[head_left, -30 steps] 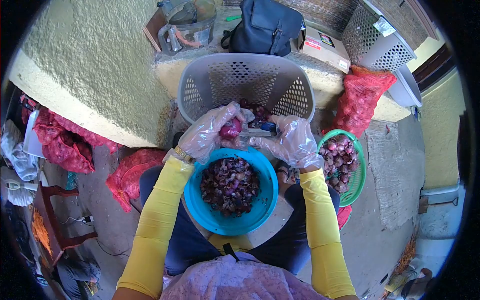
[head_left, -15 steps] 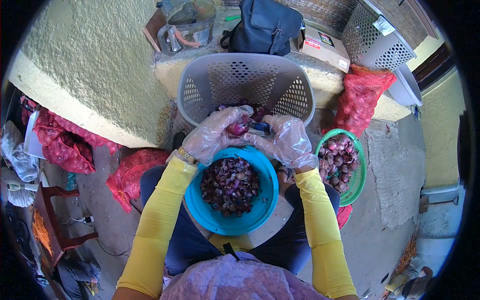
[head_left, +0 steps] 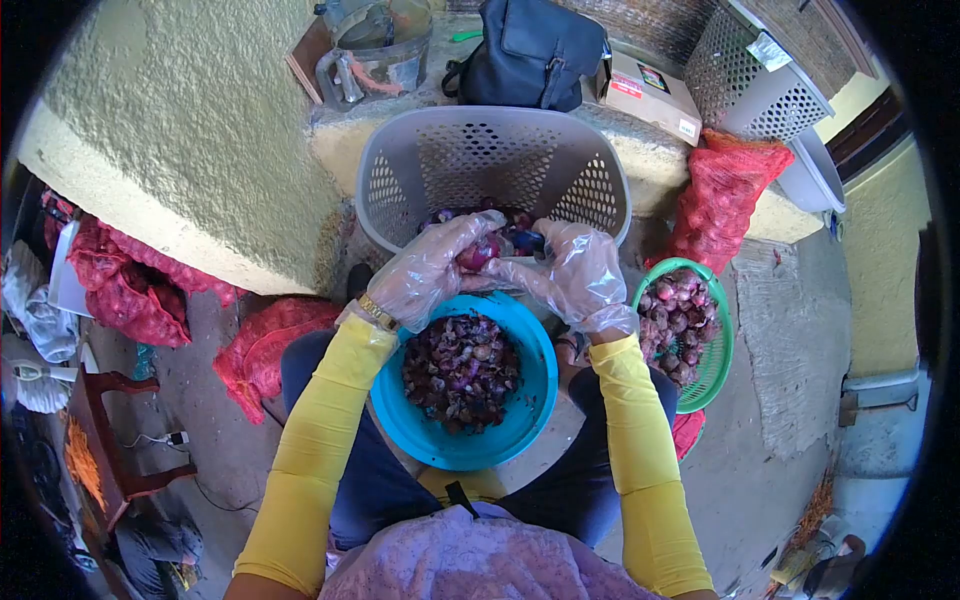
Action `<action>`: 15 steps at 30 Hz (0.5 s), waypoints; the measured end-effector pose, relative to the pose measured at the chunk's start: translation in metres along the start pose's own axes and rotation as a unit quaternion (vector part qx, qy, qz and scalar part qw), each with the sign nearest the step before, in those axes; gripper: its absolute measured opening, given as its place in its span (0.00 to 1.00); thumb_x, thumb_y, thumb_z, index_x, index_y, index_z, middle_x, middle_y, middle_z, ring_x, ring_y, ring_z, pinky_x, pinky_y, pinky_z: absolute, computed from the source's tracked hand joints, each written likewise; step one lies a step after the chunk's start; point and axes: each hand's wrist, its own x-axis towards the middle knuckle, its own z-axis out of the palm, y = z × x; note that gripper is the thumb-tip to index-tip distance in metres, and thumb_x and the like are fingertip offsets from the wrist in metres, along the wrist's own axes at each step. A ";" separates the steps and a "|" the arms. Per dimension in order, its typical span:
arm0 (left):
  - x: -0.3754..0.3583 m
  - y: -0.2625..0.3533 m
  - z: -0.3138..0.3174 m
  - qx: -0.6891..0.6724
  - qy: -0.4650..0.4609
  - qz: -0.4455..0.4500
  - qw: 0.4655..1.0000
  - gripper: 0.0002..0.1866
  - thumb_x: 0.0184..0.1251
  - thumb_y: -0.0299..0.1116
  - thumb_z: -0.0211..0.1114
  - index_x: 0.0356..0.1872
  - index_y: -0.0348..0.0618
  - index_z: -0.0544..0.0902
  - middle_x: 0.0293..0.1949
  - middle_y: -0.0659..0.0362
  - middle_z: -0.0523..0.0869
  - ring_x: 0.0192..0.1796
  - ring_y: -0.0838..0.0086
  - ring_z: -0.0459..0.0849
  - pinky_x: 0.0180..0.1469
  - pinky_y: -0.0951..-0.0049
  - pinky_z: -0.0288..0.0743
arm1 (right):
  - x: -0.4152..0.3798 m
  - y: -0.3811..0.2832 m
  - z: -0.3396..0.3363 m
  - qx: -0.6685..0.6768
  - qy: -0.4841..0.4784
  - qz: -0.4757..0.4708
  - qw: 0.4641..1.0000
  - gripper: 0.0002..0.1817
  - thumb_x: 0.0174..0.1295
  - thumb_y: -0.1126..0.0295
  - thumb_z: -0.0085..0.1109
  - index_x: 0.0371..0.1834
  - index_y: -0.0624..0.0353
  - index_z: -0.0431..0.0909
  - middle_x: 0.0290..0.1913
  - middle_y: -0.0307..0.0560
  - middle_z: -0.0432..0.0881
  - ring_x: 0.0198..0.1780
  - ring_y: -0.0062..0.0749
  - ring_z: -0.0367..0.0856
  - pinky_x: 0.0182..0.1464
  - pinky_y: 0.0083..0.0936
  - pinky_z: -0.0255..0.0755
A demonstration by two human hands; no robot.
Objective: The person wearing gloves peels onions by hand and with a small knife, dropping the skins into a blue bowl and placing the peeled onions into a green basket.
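Observation:
A red onion (head_left: 479, 253) is gripped in my left hand (head_left: 435, 262), which wears a clear plastic glove. My right hand (head_left: 580, 272), gloved the same way, closes around what looks like a small knife (head_left: 527, 241) with a dark blue handle; its blade is hard to make out. Its thumb reaches toward the onion. Both hands are over the back rim of a blue basin (head_left: 545, 390) that holds onion skins (head_left: 460, 370). Just beyond them stands a grey perforated basket (head_left: 490, 122) with several red onions in the bottom, partly hidden by my hands.
At right, a green basket (head_left: 722, 365) holds onions beside a red mesh sack (head_left: 725, 195). More red sacks (head_left: 275, 345) lie at left. A black bag (head_left: 540, 55) and a cardboard box (head_left: 650, 95) rest on the ledge behind. A small wooden table (head_left: 115, 440) stands at left.
The onion has shifted and turned slightly in my left hand. My right hand has moved a little, and less of the dark handle shows.

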 end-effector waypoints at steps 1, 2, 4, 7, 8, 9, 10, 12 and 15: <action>0.001 0.000 -0.001 0.005 -0.005 0.003 1.000 0.24 0.86 0.44 0.58 0.70 0.36 0.77 0.58 0.53 0.83 0.56 0.69 0.86 0.59 0.64 0.86 | 0.000 0.002 0.001 0.007 -0.009 -0.017 1.000 0.36 0.52 0.38 0.80 0.44 0.64 0.89 0.37 0.59 0.90 0.41 0.57 0.89 0.47 0.47 0.81; 0.000 -0.001 -0.001 0.005 -0.004 0.004 1.000 0.24 0.86 0.44 0.58 0.70 0.36 0.77 0.58 0.53 0.83 0.56 0.69 0.86 0.59 0.64 0.86 | -0.001 0.002 0.002 0.015 -0.018 -0.033 0.999 0.36 0.52 0.38 0.80 0.44 0.64 0.89 0.37 0.60 0.90 0.40 0.57 0.89 0.46 0.47 0.81; -0.003 0.003 0.008 -0.013 0.013 0.011 1.000 0.25 0.87 0.47 0.57 0.69 0.36 0.77 0.59 0.52 0.83 0.57 0.68 0.86 0.60 0.62 0.86 | 0.000 0.001 -0.002 0.023 -0.040 -0.037 0.998 0.35 0.51 0.39 0.80 0.44 0.64 0.89 0.35 0.59 0.89 0.39 0.57 0.89 0.44 0.46 0.81; -0.001 0.001 0.003 0.014 0.025 0.009 1.000 0.27 0.86 0.50 0.57 0.69 0.37 0.77 0.58 0.52 0.85 0.57 0.67 0.87 0.62 0.60 0.87 | 0.002 0.000 -0.003 0.035 -0.046 -0.043 0.997 0.34 0.51 0.39 0.81 0.41 0.63 0.89 0.32 0.58 0.88 0.36 0.56 0.89 0.42 0.46 0.80; 0.000 0.000 0.002 0.014 0.025 0.010 1.000 0.27 0.86 0.50 0.57 0.69 0.37 0.77 0.58 0.52 0.85 0.57 0.67 0.87 0.62 0.60 0.87 | 0.003 -0.001 -0.003 0.039 -0.030 -0.045 0.998 0.33 0.50 0.40 0.82 0.40 0.62 0.89 0.31 0.57 0.87 0.35 0.56 0.88 0.40 0.46 0.80; 0.001 -0.001 0.000 0.015 0.022 0.009 1.000 0.27 0.86 0.50 0.56 0.69 0.37 0.77 0.58 0.51 0.85 0.57 0.67 0.87 0.62 0.59 0.87 | 0.003 -0.001 -0.003 0.039 -0.030 -0.045 0.998 0.33 0.50 0.40 0.82 0.40 0.62 0.89 0.31 0.57 0.87 0.35 0.56 0.88 0.40 0.46 0.80; 0.002 -0.001 0.000 0.015 0.019 0.007 1.000 0.27 0.86 0.50 0.56 0.69 0.37 0.77 0.58 0.51 0.85 0.58 0.66 0.87 0.62 0.59 0.87 | 0.003 -0.002 -0.004 0.041 -0.023 -0.033 0.998 0.33 0.50 0.38 0.81 0.39 0.62 0.90 0.31 0.57 0.88 0.35 0.55 0.89 0.41 0.46 0.80; 0.003 0.000 0.001 -0.002 0.005 0.003 1.000 0.27 0.86 0.50 0.56 0.69 0.37 0.77 0.58 0.51 0.85 0.58 0.66 0.87 0.62 0.58 0.87 | 0.005 -0.006 -0.009 0.043 -0.015 -0.023 0.999 0.34 0.51 0.37 0.80 0.39 0.61 0.91 0.31 0.57 0.88 0.36 0.54 0.90 0.41 0.47 0.81; 0.001 0.000 0.002 -0.008 -0.015 0.010 1.000 0.29 0.86 0.51 0.57 0.72 0.39 0.74 0.59 0.49 0.84 0.58 0.64 0.87 0.62 0.55 0.87 | 0.009 -0.016 -0.023 0.072 -0.073 0.063 0.993 0.36 0.51 0.36 0.80 0.45 0.60 0.92 0.34 0.60 0.90 0.38 0.55 0.91 0.44 0.45 0.84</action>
